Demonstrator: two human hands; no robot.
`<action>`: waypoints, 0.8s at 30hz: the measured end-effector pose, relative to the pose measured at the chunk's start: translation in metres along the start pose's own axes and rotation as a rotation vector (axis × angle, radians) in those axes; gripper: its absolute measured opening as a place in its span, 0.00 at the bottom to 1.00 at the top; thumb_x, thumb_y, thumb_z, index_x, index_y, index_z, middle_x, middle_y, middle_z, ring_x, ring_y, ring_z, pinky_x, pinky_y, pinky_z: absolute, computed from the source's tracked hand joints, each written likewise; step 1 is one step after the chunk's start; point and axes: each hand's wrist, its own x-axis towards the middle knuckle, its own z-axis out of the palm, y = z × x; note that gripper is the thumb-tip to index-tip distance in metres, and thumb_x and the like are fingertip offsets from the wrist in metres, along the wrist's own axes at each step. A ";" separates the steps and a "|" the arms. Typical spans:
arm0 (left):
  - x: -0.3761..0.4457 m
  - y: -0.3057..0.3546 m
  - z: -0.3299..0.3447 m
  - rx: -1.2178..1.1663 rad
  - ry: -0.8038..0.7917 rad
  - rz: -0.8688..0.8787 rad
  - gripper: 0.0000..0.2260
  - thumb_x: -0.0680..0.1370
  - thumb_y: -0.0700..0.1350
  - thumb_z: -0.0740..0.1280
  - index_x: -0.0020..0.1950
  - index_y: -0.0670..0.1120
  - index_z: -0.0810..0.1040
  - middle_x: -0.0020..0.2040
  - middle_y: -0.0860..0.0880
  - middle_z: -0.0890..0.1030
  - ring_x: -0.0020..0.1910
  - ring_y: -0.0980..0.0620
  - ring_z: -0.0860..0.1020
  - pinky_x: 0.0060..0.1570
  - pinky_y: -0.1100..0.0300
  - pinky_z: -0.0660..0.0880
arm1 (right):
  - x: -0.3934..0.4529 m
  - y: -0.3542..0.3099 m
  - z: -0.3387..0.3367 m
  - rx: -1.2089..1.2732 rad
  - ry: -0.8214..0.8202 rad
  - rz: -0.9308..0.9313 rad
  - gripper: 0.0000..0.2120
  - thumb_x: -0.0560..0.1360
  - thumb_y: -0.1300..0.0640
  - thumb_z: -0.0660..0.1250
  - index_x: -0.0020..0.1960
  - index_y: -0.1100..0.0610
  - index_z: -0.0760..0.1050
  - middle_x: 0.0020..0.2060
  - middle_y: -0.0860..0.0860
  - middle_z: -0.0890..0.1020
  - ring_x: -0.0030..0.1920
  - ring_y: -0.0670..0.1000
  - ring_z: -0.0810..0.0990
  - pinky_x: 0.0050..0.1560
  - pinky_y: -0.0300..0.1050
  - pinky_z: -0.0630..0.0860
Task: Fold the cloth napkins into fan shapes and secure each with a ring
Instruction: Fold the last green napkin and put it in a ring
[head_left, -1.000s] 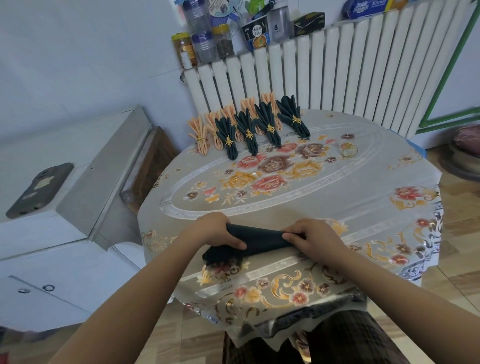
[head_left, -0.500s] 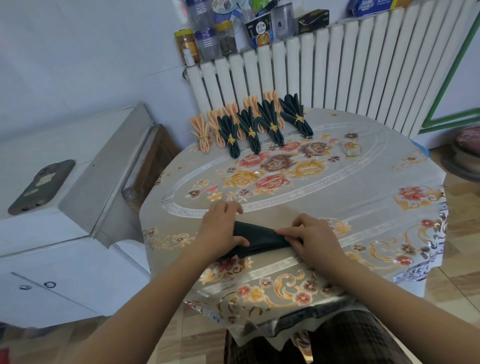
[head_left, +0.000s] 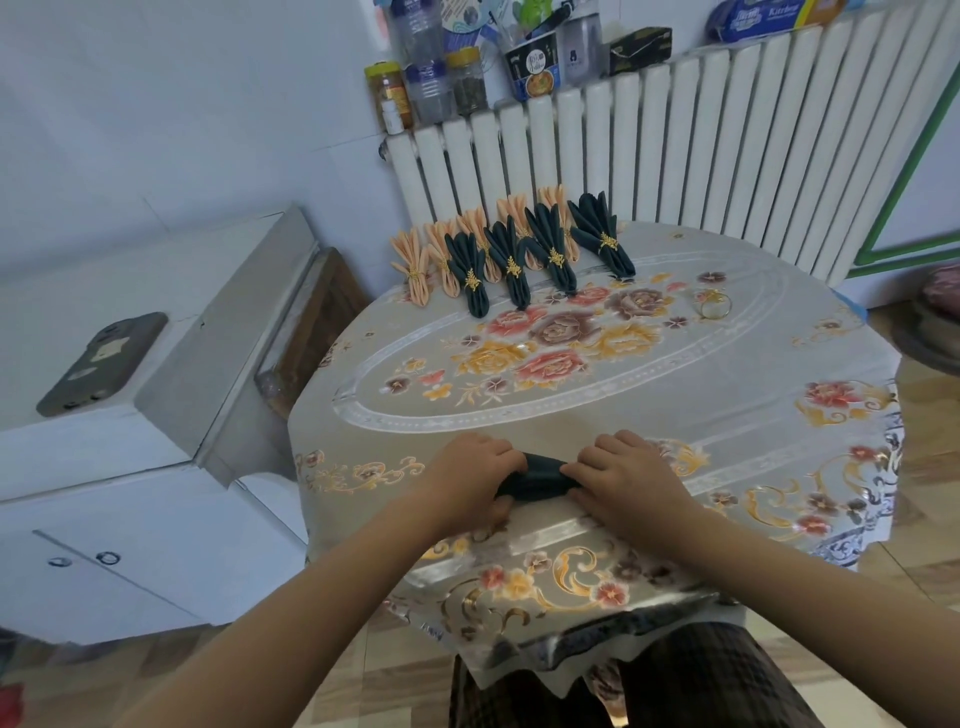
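A dark green napkin, pleated into a narrow strip, lies near the front edge of the flowered table. My left hand pinches its left end and my right hand pinches its right end; only a short middle stretch shows between them. A loose gold ring rests at the right of the table's far half. Along the far edge stand several finished fans, dark green and peach, each held by a gold ring.
A white radiator rises behind the table, with jars and boxes on top. A white cabinet stands at the left with a dark phone on it. The tablecloth overhangs the front edge above my lap.
My hands have drawn closer together along the dark green napkin, so less of it shows between them. The strip now sits a little farther from the table's front edge.
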 end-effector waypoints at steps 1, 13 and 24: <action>0.003 0.003 0.000 0.042 0.001 0.007 0.14 0.77 0.46 0.62 0.62 0.47 0.74 0.56 0.49 0.78 0.52 0.48 0.75 0.52 0.59 0.67 | 0.002 0.001 0.000 -0.023 -0.023 -0.012 0.04 0.66 0.54 0.72 0.37 0.54 0.80 0.30 0.48 0.77 0.31 0.51 0.75 0.34 0.42 0.71; 0.032 -0.003 0.003 0.253 0.002 0.071 0.13 0.84 0.48 0.49 0.61 0.44 0.67 0.56 0.45 0.73 0.50 0.47 0.70 0.49 0.56 0.63 | 0.012 0.016 0.006 0.060 -0.102 0.159 0.14 0.69 0.47 0.63 0.43 0.56 0.81 0.32 0.49 0.78 0.31 0.51 0.77 0.34 0.40 0.73; 0.061 -0.023 -0.012 -0.046 -0.083 -0.037 0.11 0.79 0.52 0.63 0.54 0.46 0.72 0.52 0.50 0.72 0.51 0.51 0.70 0.49 0.59 0.66 | 0.007 0.042 0.011 0.412 -0.087 0.422 0.08 0.73 0.58 0.70 0.49 0.61 0.82 0.41 0.54 0.77 0.46 0.54 0.73 0.47 0.43 0.69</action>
